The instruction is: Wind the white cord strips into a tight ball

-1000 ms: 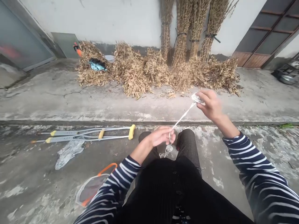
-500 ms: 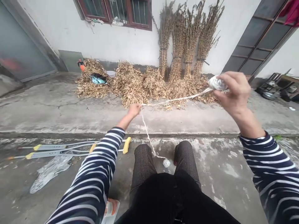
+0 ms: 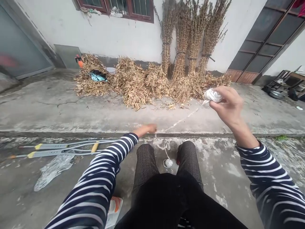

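A wound ball of white string (image 3: 213,95) sits between the thumb and fingers of my right hand (image 3: 228,103), held up at the right. From it a length of white string (image 3: 182,120) slants down toward my left hand (image 3: 150,128), which is closed around the string in front of my left knee; the strand is blurred near that hand. Below it the string falls slack in loops to a smaller white ball of string (image 3: 168,163) on the ground between my feet.
Crutches (image 3: 52,154) and a clear plastic bag (image 3: 53,173) lie on the ground at my left. A low concrete step (image 3: 71,131) runs across ahead. Heaps of dried stalks (image 3: 133,82) and upright tied bundles (image 3: 182,47) stand along the wall. A metal basin (image 3: 276,94) is far right.
My left hand has moved down and to the right, toward me. My right hand has come lower and slightly left with the ball. The string below hangs slacker, in loops on the ground.
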Available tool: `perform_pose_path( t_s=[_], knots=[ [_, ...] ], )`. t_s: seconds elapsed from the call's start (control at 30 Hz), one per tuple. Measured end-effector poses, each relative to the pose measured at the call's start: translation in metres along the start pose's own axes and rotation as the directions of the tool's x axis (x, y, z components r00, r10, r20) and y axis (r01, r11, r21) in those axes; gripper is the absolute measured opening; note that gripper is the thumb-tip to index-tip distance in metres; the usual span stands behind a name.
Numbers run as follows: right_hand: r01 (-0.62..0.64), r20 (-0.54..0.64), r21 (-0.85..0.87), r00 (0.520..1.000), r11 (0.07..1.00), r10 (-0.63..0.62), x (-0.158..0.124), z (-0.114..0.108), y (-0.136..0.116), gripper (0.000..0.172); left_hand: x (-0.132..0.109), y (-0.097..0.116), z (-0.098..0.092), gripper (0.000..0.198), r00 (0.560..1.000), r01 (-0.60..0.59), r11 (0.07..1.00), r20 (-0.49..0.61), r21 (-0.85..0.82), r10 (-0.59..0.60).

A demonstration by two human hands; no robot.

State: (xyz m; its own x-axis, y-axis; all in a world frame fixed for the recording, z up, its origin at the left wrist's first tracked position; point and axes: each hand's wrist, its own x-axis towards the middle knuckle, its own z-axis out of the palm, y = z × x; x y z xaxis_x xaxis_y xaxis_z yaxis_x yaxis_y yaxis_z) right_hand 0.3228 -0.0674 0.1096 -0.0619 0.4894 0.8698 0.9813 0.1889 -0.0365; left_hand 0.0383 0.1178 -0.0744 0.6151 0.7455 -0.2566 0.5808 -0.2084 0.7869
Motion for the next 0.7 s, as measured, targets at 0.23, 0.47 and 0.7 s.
perform_pose_path(
  t_s=[0.23, 0.47, 0.7],
  knots=[
    [0.021, 0.062, 0.118, 0.998, 0.993, -0.029, -0.01, 0.046, -0.015, 0.027, -0.015, 0.06, 0.054, 0.038, 0.963, -0.263, 0.827, -0.18, -0.497, 0.199],
    [0.056, 0.099, 0.156, 0.993, 0.986, -0.071, -0.021, 0.07, -0.022, 0.028, -0.042, 0.122, 0.091, 0.022, 0.943, -0.315, 0.455, -0.22, -0.833, 0.25],
    [0.076, 0.157, 0.155, 0.983, 0.985, -0.1, -0.036, 0.075, -0.002, 0.028, -0.076, 0.101, 0.079, 0.023, 0.952, -0.082, 0.452, 0.065, -0.888, 0.3]
  ],
)
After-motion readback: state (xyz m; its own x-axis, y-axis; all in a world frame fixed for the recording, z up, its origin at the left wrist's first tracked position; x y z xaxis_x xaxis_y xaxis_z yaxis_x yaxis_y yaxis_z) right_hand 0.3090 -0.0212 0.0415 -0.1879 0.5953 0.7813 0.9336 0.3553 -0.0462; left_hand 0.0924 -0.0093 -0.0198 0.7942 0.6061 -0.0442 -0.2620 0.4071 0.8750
